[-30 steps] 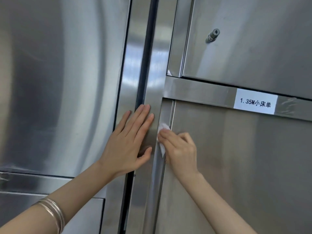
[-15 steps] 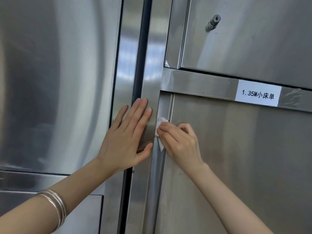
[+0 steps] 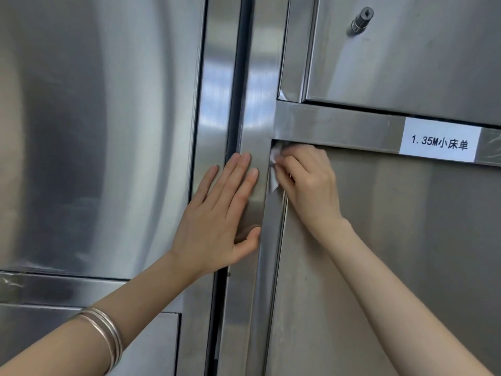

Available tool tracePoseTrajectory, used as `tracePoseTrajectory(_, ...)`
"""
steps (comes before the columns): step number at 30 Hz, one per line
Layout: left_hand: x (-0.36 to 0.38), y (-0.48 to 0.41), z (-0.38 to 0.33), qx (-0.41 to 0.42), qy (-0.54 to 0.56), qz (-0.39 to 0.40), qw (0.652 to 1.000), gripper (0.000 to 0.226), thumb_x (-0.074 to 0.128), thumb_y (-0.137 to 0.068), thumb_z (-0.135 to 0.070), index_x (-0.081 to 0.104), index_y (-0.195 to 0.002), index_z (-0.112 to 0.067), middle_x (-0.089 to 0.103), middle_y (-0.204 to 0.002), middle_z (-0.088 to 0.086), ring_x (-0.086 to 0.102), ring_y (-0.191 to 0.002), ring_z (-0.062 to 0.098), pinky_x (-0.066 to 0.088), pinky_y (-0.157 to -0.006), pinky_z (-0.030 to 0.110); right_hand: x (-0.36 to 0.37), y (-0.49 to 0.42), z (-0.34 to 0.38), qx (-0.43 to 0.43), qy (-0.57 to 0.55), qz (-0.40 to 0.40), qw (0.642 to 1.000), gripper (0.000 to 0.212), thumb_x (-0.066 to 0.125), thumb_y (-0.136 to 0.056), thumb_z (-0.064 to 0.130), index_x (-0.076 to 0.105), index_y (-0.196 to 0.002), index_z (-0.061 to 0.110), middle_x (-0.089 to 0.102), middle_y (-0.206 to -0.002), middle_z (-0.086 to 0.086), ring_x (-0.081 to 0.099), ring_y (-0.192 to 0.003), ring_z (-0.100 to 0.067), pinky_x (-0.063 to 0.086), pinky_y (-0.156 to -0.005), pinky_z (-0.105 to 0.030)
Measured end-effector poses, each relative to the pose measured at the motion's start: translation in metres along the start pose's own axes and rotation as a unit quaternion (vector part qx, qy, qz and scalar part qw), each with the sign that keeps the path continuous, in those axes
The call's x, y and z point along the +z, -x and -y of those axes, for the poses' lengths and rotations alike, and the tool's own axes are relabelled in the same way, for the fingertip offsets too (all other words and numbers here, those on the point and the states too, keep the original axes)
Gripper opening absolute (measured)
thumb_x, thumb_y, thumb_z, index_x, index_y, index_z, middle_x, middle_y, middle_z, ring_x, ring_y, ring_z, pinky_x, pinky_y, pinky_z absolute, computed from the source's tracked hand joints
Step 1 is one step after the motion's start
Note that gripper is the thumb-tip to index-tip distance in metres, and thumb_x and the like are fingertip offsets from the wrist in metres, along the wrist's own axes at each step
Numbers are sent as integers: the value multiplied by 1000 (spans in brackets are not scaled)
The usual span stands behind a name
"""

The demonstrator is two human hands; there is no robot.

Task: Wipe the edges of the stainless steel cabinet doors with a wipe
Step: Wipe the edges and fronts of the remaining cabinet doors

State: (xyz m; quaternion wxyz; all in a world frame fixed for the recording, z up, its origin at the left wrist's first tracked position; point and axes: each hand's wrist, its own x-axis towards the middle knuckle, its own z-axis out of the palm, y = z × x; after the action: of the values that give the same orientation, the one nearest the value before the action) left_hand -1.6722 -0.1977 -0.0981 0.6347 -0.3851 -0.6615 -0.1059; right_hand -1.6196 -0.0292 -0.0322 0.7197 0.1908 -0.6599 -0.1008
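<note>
My right hand has its fingers curled round a small white wipe. It pushes the wipe into the top left corner of the lower right cabinet door, where the door's left edge meets the horizontal rail above it. Only a crumpled bit of the wipe shows at the corner, and a pointed tail hangs down along the edge.

My left hand lies flat with straight, close fingers and holds nothing. It presses on the vertical steel post between the doors. The fingertips reach the dark seam and the thumb is spread toward the post's right side. Thin silver bangles sit on that wrist.

On the rail, right of my right hand, is a white label printed in black: "1.35M小床单". Clear tape covers it and wrinkles past its right end.

Above the rail is the upper right door, with a small cylindrical metal lock stud near its top. The large left door shows blurred reflections.
</note>
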Motion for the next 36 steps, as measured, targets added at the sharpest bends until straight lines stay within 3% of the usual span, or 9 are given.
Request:
tracePoseTrajectory(3,-1,0,0,-1,4,-5,1000,79,53,-82,-40,33,-147,0,25,-157,20,21,-148,30,18,-121,45,-3,30,21,29,-14,5,999,9,68,-83,-4,67,-74,-5,66,-79,-16,64,-77,-32,47,-70,-38)
tracePoseTrajectory(7,-2,1,0,2,7,-3,1000,78,52,-83,-40,33,-147,1,24,-157,19,20,-148,30,18,-121,45,-10,20,15,1,-1,51,999,18,67,-86,2,66,-69,-1,64,-71,-14,62,-67,-30,45,-60,-37)
tracePoseTrajectory(12,-2,1,1,0,14,-6,1000,78,52,-84,-39,32,-148,1,23,-158,19,19,-148,30,17,-121,46,-7,12,23,53,41,27,997,17,66,-87,4,66,-70,2,63,-70,-12,56,-59,-30,39,-57,-36)
tracePoseTrajectory(18,-3,2,0,-1,19,-1,1000,77,51,-87,-41,31,-148,1,23,-158,19,19,-148,30,17,-121,45,-25,88,48,7,4,128,992,11,68,-85,2,68,-75,6,64,-72,-8,54,-53,-27,40,-52,-33)
tracePoseTrajectory(25,0,3,2,5,22,-4,1000,77,50,-86,-39,29,-149,1,22,-158,21,18,-148,30,14,-122,43,-11,59,44,74,41,71,994,12,68,-83,-1,63,-75,7,59,-74,-8,55,-71,-25,33,-66,-31)
tracePoseTrajectory(30,1,5,1,14,25,1,1000,77,49,-89,-39,27,-149,3,21,-158,21,17,-148,31,14,-122,44,-22,116,62,41,7,143,989,15,56,-92,6,67,-82,6,65,-83,-6,61,-80,-21,38,-71,-29)
tracePoseTrajectory(32,2,21,-5,22,41,12,999,77,52,-89,-36,26,-149,4,21,-158,20,16,-149,31,14,-122,44,-21,111,58,90,11,159,983,12,58,-91,17,68,-91,11,65,-89,3,52,-83,-10,37,-76,-17)
tracePoseTrajectory(34,5,50,-16,19,61,32,997,80,54,-86,-35,23,-151,2,18,-160,17,12,-150,28,13,-122,43,-16,108,54,130,3,172,976,27,48,-92,31,68,-102,15,61,-95,8,47,-86,-5,31,-76,-7)
tracePoseTrajectory(36,8,83,-30,13,75,43,996,81,53,-85,-34,22,-151,1,17,-160,16,12,-150,28,13,-122,42,-16,117,65,125,12,161,979,19,53,-93,17,70,-95,7,66,-95,-3,59,-82,-18,36,-72,-19)
